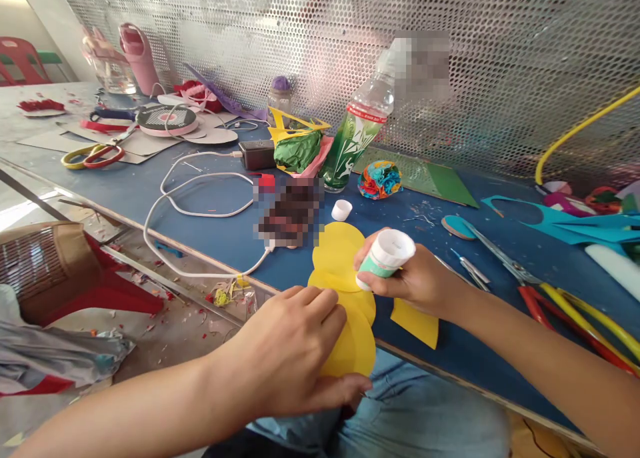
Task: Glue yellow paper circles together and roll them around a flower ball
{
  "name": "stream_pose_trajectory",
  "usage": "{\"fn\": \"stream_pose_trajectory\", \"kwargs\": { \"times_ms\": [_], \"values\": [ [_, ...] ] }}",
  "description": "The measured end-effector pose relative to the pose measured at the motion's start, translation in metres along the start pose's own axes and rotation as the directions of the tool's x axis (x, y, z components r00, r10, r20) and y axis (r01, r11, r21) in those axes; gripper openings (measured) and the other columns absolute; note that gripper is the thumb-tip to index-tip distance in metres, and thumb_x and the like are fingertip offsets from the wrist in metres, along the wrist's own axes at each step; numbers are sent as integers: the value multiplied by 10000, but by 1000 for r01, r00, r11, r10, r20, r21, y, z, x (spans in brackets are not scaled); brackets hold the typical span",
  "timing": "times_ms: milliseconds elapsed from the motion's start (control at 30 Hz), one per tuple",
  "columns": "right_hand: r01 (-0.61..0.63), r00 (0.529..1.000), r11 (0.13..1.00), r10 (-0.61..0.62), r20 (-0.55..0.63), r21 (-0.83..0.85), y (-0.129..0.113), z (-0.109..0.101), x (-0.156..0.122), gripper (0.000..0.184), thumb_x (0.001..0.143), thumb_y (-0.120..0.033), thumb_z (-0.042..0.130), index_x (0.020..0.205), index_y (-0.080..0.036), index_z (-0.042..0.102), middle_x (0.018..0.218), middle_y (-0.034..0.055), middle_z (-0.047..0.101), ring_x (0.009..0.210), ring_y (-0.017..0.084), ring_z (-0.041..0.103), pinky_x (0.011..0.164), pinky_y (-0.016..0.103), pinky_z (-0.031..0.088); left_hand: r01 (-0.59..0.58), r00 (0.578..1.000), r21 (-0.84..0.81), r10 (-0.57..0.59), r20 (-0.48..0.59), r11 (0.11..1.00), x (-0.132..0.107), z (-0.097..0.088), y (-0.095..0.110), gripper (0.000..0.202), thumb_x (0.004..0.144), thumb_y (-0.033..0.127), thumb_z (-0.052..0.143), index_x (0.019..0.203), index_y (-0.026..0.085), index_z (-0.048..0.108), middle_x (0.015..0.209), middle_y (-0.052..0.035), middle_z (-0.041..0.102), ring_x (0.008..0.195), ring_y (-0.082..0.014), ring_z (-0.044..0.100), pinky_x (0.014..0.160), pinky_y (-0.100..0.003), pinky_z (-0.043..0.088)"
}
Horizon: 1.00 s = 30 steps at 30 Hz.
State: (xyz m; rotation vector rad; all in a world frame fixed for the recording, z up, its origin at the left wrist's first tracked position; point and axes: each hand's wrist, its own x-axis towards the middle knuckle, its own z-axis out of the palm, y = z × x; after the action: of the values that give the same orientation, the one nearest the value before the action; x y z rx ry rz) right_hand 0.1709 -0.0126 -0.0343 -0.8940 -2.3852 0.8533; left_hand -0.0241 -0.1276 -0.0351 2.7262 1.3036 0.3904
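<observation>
My right hand (420, 281) is closed around a white and green glue stick (384, 261), tilted with its lower end against the yellow paper circles (337, 248). These overlap in a row that runs over the table's front edge. My left hand (293, 351) grips the nearest circle, fingers on top and thumb at its near edge. A small white cap (341, 210) lies just beyond the paper. Beside my right hand is a yellow paper scrap (416, 323), partly covered by that hand.
A green-labelled plastic bottle (354, 135) stands behind the paper, near a colourful crumpled paper ball (380, 180). A pixelated phone (290, 211) has a white cable (200, 275) plugged in. Large scissors (540, 288) lie right; smaller scissors (103, 153) lie far left. A perforated metal panel (280, 18) rises behind.
</observation>
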Motion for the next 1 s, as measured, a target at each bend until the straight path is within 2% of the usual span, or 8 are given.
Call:
{"fn": "stream_pose_trajectory", "kwargs": {
  "times_ms": [100,200,267,400,567,700,867,1000],
  "values": [
    [107,968,993,-90,-233,59,3,-15,-2,208,722,-328,647,846,-253,497,738,1,651,646,177,609,584,301,474,5,1000,-27,-5,11,1000,0,0,-1,488,833,557,378,963,128,570,920,-94,587,776,-217,561,686,-368,486],
    [225,816,972,-153,-558,61,12,-30,-3,195,769,-282,607,897,-287,460,761,3,651,579,148,576,551,298,460,7,1000,-20,-6,3,1000,3,1,-2,533,823,584,380,989,116,574,1016,-124,592,830,-230,565,723,-381,485],
    [228,738,972,-138,-660,52,21,-34,-3,166,791,-291,584,894,-283,455,760,11,648,499,131,525,481,296,419,9,1000,-1,-9,-8,1000,6,1,-4,611,802,630,372,1044,103,563,1080,-143,584,859,-239,565,735,-385,484],
    [106,788,991,-36,-614,77,41,-31,-4,133,777,-340,593,823,-257,499,770,31,644,612,174,585,460,302,407,-5,1000,34,5,-19,999,14,3,-5,810,709,750,364,1154,92,518,1174,-154,558,919,-254,562,766,-383,479],
    [50,835,992,24,-549,120,46,-25,-4,168,761,-380,603,801,-245,511,777,38,636,679,189,603,541,324,465,-40,998,31,42,-47,999,23,7,-5,858,632,810,363,1088,106,545,1145,-159,579,1072,-295,531,887,-416,443],
    [68,834,991,8,-552,118,43,-26,-3,201,748,-408,609,790,-241,505,735,33,630,643,183,592,595,339,486,-82,997,-16,82,-17,997,26,9,-10,905,639,783,414,1187,64,463,1312,-221,456,1247,-303,396,1017,-437,340],
    [67,836,990,12,-548,122,42,-28,-4,237,740,-454,608,775,-240,512,739,34,630,656,197,594,601,340,489,-79,994,-38,81,78,996,27,6,-13,994,650,733,482,1381,101,250,1418,-188,306,1312,-305,283,1062,-480,255],
    [66,847,988,19,-532,140,43,-28,-4,240,745,-475,597,766,-249,518,743,43,636,675,217,607,621,363,497,-70,992,-71,77,103,995,31,3,-11,1024,616,737,518,1382,106,268,1423,-190,289,1318,-319,259,1077,-494,216]
  ]
}}
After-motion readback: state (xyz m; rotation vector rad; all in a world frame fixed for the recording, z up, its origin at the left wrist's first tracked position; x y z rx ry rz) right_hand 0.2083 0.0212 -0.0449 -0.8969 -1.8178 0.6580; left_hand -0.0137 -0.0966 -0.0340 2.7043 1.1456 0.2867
